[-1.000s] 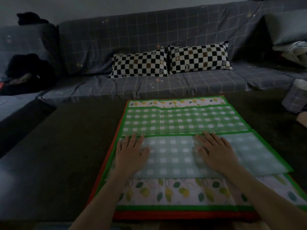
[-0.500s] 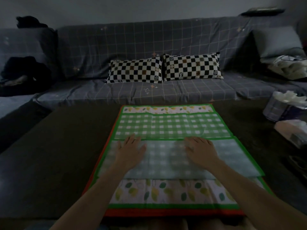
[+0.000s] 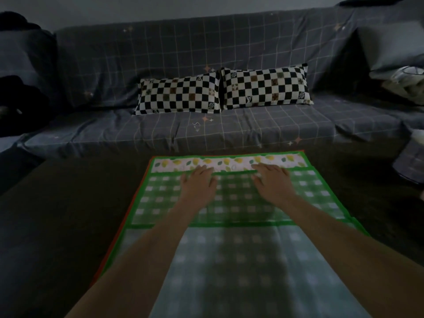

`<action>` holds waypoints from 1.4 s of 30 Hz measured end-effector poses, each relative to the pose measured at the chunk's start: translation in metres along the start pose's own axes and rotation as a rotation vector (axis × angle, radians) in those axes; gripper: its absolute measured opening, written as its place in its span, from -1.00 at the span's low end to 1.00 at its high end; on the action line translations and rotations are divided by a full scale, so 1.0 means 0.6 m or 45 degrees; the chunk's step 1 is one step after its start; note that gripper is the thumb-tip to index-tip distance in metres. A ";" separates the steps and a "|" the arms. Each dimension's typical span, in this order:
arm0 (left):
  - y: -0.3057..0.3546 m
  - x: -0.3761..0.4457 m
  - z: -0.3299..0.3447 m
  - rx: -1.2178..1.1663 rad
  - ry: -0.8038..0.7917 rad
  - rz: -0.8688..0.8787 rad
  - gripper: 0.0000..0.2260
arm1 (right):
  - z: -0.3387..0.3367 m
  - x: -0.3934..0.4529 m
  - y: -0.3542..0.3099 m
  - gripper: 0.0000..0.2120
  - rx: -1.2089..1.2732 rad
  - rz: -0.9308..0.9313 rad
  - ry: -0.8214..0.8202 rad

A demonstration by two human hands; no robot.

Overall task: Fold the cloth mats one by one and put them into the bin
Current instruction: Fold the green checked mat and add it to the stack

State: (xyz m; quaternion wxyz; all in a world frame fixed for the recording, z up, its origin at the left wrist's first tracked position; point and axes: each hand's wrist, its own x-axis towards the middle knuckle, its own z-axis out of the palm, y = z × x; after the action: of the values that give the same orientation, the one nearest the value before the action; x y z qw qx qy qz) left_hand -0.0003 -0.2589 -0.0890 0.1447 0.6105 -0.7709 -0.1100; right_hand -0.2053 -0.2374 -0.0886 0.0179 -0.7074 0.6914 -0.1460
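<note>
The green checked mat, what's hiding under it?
Under the green checked mat a leaf-print mat peeks out at the far edge, and a red edge shows along its left. Both hands press on top. Anything deeper is covered.

Mats (image 3: 231, 203) lie on the table (image 3: 64, 203), sofa (image 3: 183, 127) behind.

Green-checked, lemon-bordered mat (image 3: 231, 200) — black-and-white chequered cushions (image 3: 223, 90), grey grid sofa (image 3: 137, 72)

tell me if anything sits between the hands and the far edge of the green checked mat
Nothing visible does. The left hand and right hand already lie flat on the green checked mat, fingertips at its far edge where the leaf-print mat shows. No bin is in view.
</note>
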 end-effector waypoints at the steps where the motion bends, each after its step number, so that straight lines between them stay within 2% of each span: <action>1: -0.004 0.015 0.006 0.008 0.006 -0.009 -0.60 | 0.005 0.012 0.003 -0.59 -0.007 0.005 -0.026; 4: -0.015 0.046 0.023 0.010 0.031 -0.031 -0.60 | 0.021 0.037 0.012 -0.61 -0.043 0.032 -0.058; 12: -0.025 0.051 0.018 0.051 0.207 0.032 -0.72 | 0.025 0.041 0.015 -0.76 0.082 0.098 0.101; 17: -0.011 0.013 -0.038 -0.022 0.287 0.144 -0.80 | -0.028 0.009 0.003 -0.81 0.210 0.048 0.275; 22: 0.017 -0.054 -0.126 -0.061 0.346 0.160 -0.77 | -0.123 -0.055 -0.028 -0.85 0.235 -0.087 0.442; 26: 0.035 -0.130 -0.184 -0.105 0.316 0.193 -0.81 | -0.189 -0.126 -0.053 -0.84 0.202 -0.156 0.462; 31: 0.053 -0.234 -0.215 -0.070 0.266 0.182 -0.79 | -0.214 -0.226 -0.066 -0.85 0.206 -0.152 0.433; 42: 0.030 -0.403 -0.128 -0.102 0.110 0.106 -0.79 | -0.141 -0.389 -0.068 -0.86 0.220 -0.133 0.275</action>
State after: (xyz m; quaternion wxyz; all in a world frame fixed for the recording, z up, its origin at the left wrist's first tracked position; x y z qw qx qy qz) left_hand 0.0620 -0.0186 -0.0323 0.2067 0.5760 -0.7835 -0.1081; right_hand -0.1858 0.0092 -0.0407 -0.0033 -0.7184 0.6363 -0.2811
